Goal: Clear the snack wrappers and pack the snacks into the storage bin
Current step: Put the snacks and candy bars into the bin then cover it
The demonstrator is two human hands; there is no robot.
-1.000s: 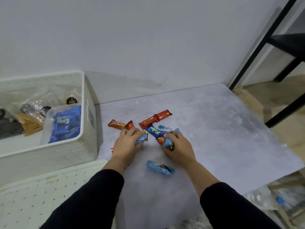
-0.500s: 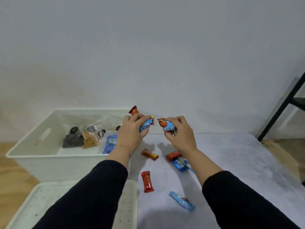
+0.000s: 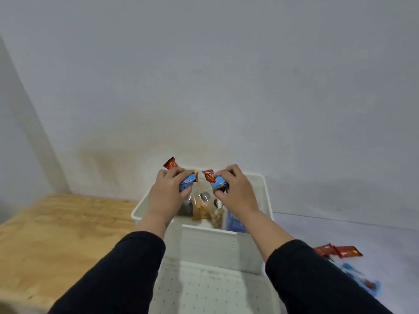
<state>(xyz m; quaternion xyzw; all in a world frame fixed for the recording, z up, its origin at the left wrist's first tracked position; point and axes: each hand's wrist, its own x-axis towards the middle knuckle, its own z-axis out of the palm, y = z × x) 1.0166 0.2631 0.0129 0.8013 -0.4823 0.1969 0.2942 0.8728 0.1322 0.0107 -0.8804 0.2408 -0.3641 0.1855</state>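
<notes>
Directly above the open storage bin (image 3: 265,196), both hands, left (image 3: 169,193) and right (image 3: 235,191), clutch red and blue snack bars (image 3: 188,181), ready to drop.

Both snack-filled hands (image 3: 201,191) now over bin (image 3: 264,191)

Plain room corner, soft even light.
Bare pale grey wall (image 3: 226,75) fills the upper view, with a faint yellowish stain low down near the floor. Light plywood board (image 3: 56,227) lower left; pale grey mat (image 3: 362,232) lower right, running up to the wall.
</notes>
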